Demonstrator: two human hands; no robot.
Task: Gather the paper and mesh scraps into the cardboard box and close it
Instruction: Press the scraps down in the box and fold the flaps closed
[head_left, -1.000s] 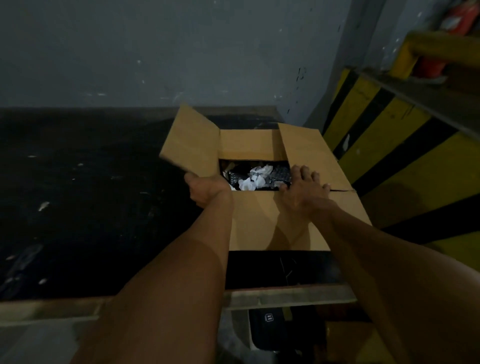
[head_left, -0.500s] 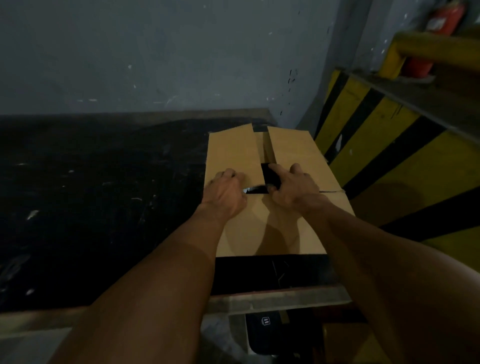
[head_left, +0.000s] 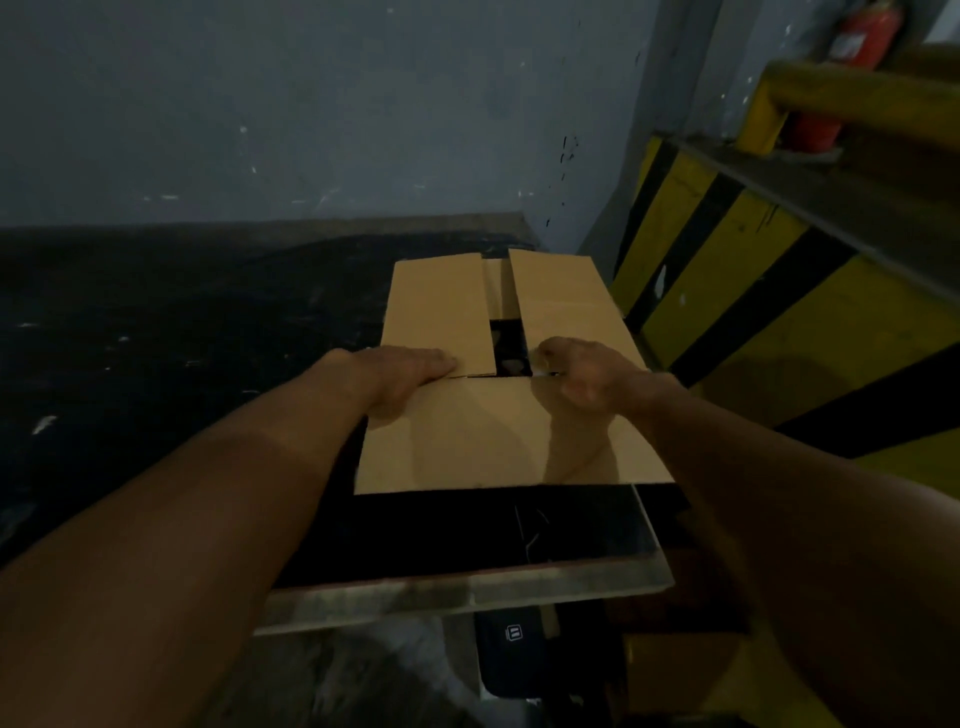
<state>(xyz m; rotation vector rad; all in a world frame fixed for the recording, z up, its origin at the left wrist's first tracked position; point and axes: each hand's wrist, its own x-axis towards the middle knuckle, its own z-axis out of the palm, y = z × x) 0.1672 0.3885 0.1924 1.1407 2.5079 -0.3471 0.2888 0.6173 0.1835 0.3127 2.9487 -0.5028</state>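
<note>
- A person's left hand (head_left: 410, 369) lies flat with fingers straight, pressing the left flap (head_left: 441, 306) of a plain brown cardboard box (head_left: 467, 457). The right hand (head_left: 582, 374) is curled at the near edge of the right flap (head_left: 566, 301); whether it pinches the card cannot be told.
- The box sits beneath both hands on a dark, speckled bench (head_left: 156, 338) that spreads away beyond the left hand. A yellow-and-black striped barrier (head_left: 753, 291) rises past the right hand.
- Closing looks nearly done. A narrow dark gap (head_left: 508, 345) shows between the hands, and whatever lies inside is too dim to make out.
- To finish well, both flaps likely want pressing down and inward together, with their near corners seated against the near flap (head_left: 519, 415) so neither springs up.
- The card appears clean, smooth and untaped.
</note>
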